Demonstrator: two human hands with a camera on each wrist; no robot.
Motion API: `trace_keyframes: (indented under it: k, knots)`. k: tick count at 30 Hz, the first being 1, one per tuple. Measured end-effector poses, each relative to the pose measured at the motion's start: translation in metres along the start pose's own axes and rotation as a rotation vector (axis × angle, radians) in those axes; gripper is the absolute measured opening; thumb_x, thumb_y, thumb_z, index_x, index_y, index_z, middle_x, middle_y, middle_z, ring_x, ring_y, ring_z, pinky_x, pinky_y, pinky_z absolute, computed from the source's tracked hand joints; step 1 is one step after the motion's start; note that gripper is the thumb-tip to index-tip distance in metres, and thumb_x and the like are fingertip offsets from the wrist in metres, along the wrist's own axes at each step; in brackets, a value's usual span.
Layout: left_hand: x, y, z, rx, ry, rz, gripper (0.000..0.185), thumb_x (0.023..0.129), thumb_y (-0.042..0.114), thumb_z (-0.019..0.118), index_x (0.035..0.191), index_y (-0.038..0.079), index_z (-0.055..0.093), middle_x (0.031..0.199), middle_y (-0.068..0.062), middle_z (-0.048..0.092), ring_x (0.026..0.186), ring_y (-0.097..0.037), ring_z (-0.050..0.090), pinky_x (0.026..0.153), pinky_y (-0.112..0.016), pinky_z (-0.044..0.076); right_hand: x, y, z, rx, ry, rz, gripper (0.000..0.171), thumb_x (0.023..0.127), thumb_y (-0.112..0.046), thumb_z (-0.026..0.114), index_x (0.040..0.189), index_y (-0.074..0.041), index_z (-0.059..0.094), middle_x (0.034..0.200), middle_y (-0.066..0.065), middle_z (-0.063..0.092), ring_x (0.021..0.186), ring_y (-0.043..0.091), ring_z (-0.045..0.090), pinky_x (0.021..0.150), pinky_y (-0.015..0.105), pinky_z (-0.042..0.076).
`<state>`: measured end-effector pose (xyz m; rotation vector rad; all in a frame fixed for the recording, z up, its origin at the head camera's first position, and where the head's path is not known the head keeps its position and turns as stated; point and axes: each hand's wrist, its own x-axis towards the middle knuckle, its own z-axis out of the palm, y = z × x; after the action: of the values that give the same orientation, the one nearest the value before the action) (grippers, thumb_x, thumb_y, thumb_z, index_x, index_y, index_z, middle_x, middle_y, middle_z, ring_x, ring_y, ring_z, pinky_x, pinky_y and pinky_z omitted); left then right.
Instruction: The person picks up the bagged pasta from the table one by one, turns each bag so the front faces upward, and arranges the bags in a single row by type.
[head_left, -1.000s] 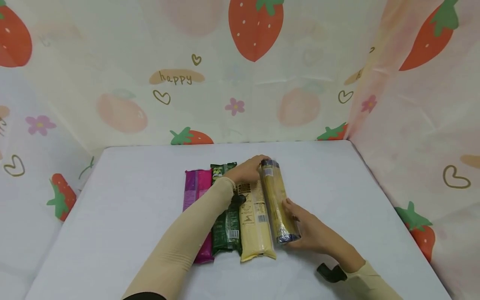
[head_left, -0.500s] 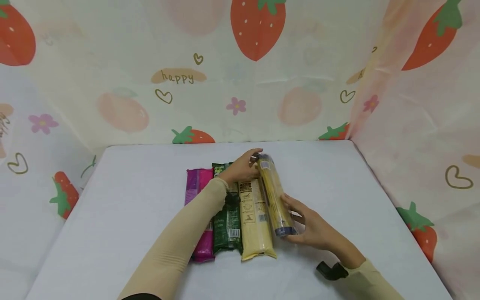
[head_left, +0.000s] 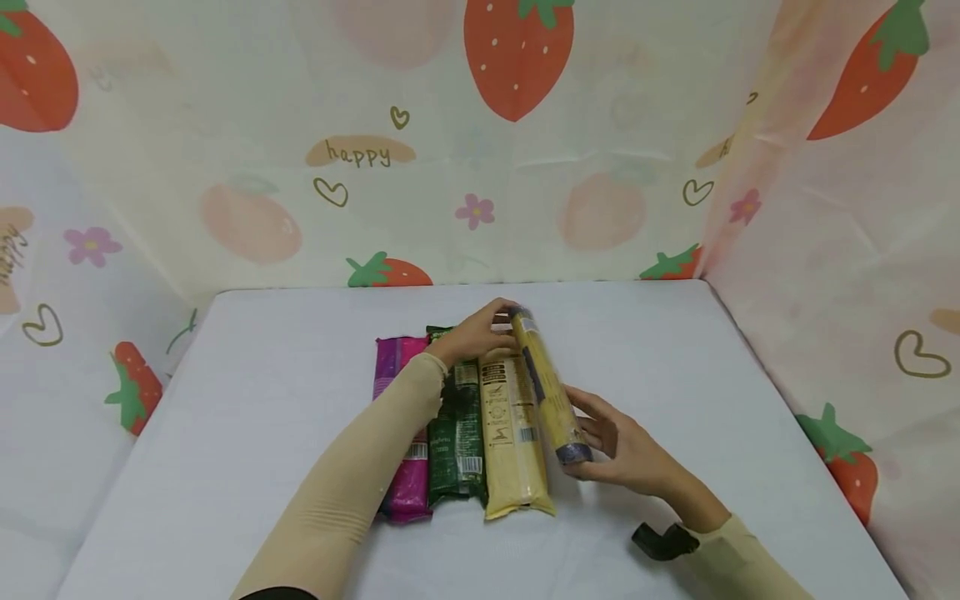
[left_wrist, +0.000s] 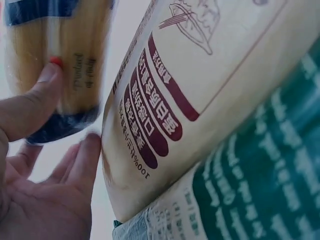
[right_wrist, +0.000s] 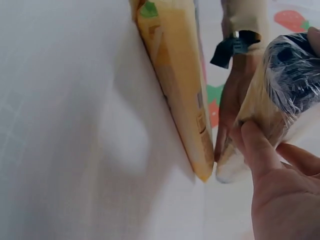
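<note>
Head view: compared with a second ago, the clear spaghetti pack is tipped further onto its edge beside the cream pack, green pack and purple pack on the table. Left hand pinches its far end; right hand cradles its near end. Left wrist view: thumb presses the wrapper, noodles visible inside. Right wrist view: fingers curl round the pack's end.

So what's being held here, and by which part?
The clear spaghetti pack, by its two ends: left hand grips the far end, right hand the near end.
</note>
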<state>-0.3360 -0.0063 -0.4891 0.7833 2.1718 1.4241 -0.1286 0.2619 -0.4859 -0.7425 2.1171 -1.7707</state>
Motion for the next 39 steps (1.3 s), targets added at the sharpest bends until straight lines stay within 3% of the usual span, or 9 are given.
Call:
trace_keyframes:
  k: [4, 11, 17, 22, 25, 30, 34, 39]
  knots:
    - [-0.004, 0.002, 0.000, -0.062, -0.025, -0.006, 0.065, 0.109, 0.007, 0.065, 0.162, 0.010, 0.028, 0.164, -0.023, 0.041, 0.154, -0.038, 0.042, 0.121, -0.051, 0.042, 0.001, 0.003, -0.001, 0.082, -0.025, -0.042, 0.102, 0.091, 0.008, 0.080, 0.171, -0.004, 0.018, 0.172, 0.030, 0.019, 0.148, 0.008, 0.049, 0.114, 0.025, 0.047]
    - [-0.008, 0.002, 0.000, -0.160, -0.029, -0.019, 0.074, 0.110, 0.010, 0.063, 0.167, 0.015, 0.016, 0.164, -0.027, 0.036, 0.148, -0.043, 0.049, 0.117, -0.056, 0.044, 0.002, 0.005, -0.003, 0.168, -0.055, -0.085, 0.099, 0.092, 0.012, 0.074, 0.170, 0.002, 0.015, 0.171, 0.035, 0.016, 0.149, 0.010, 0.047, 0.110, 0.026, 0.051]
    - [-0.008, 0.000, 0.002, -0.230, 0.006, -0.034, 0.079, 0.110, 0.011, 0.064, 0.170, 0.017, 0.013, 0.168, -0.025, 0.028, 0.143, -0.045, 0.053, 0.119, -0.056, 0.043, 0.002, 0.003, -0.005, 0.095, -0.007, -0.057, 0.096, 0.092, 0.009, 0.077, 0.170, -0.001, 0.022, 0.172, 0.032, 0.019, 0.145, 0.009, 0.050, 0.108, 0.028, 0.053]
    - [-0.008, 0.002, 0.005, -0.329, 0.046, -0.038, 0.081, 0.109, 0.015, 0.067, 0.171, 0.022, 0.015, 0.172, -0.021, 0.022, 0.138, -0.045, 0.057, 0.113, -0.053, 0.051, -0.001, 0.000, -0.009, -0.012, 0.061, -0.047, 0.090, 0.091, 0.007, 0.080, 0.167, -0.002, 0.033, 0.164, 0.028, 0.036, 0.134, 0.014, 0.057, 0.104, 0.028, 0.056]
    - [-0.008, 0.005, 0.007, -0.300, 0.112, -0.049, 0.079, 0.107, 0.023, 0.070, 0.170, 0.022, 0.022, 0.172, -0.019, 0.025, 0.136, -0.045, 0.059, 0.112, -0.053, 0.051, -0.003, -0.001, -0.012, -0.023, 0.100, -0.031, 0.090, 0.090, 0.008, 0.081, 0.167, -0.003, 0.035, 0.154, 0.028, 0.046, 0.127, 0.014, 0.061, 0.099, 0.029, 0.059]
    - [-0.011, 0.008, 0.011, -0.199, 0.200, -0.085, 0.077, 0.105, 0.034, 0.073, 0.168, 0.016, 0.033, 0.169, -0.016, 0.034, 0.142, -0.039, 0.054, 0.116, -0.055, 0.046, -0.007, 0.000, -0.014, 0.057, 0.097, -0.006, 0.101, 0.091, 0.011, 0.079, 0.172, -0.007, 0.021, 0.154, 0.036, 0.044, 0.132, 0.010, 0.062, 0.096, 0.032, 0.061]
    - [-0.013, 0.014, 0.012, -0.216, 0.171, -0.109, 0.078, 0.105, 0.036, 0.073, 0.170, 0.019, 0.032, 0.167, -0.018, 0.038, 0.145, -0.037, 0.052, 0.118, -0.055, 0.045, -0.011, 0.004, -0.013, 0.126, 0.060, -0.004, 0.101, 0.094, 0.012, 0.075, 0.172, -0.003, 0.012, 0.157, 0.037, 0.039, 0.138, 0.008, 0.058, 0.098, 0.030, 0.060]
    - [-0.011, 0.021, 0.010, -0.398, 0.044, -0.134, 0.083, 0.108, 0.020, 0.069, 0.174, 0.030, 0.018, 0.160, -0.025, 0.045, 0.139, -0.038, 0.059, 0.113, -0.052, 0.051, -0.014, 0.009, -0.013, 0.149, 0.038, -0.016, 0.098, 0.096, 0.013, 0.072, 0.172, -0.001, 0.011, 0.156, 0.033, 0.039, 0.140, 0.008, 0.055, 0.099, 0.028, 0.059]
